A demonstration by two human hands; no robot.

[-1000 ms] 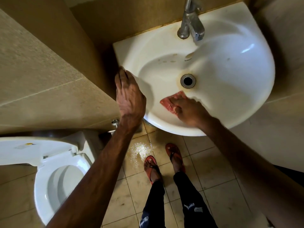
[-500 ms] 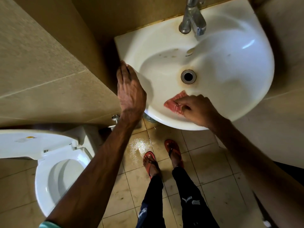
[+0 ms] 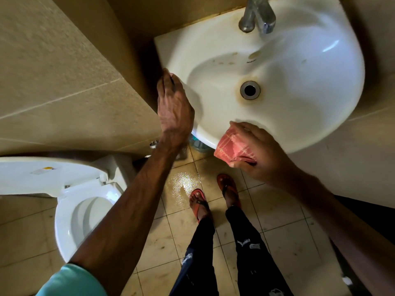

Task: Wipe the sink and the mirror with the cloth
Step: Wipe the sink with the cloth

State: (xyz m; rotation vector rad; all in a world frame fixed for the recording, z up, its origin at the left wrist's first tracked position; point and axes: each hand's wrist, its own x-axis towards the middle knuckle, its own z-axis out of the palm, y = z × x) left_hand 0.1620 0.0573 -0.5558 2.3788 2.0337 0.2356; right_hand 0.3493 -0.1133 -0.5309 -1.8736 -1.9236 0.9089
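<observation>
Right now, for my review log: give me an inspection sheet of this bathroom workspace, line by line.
Surface: white sink, brownish stains round the drain and near the tap.
Job's things: red checked cloth at the front rim; mirror not in view.
Clutter: nothing seen.
Grippers: left hand flat on the sink's left edge; right hand grips the cloth.
Cables: nothing seen.
Surroundings: open toilet, wet patch on the floor tiles.
</observation>
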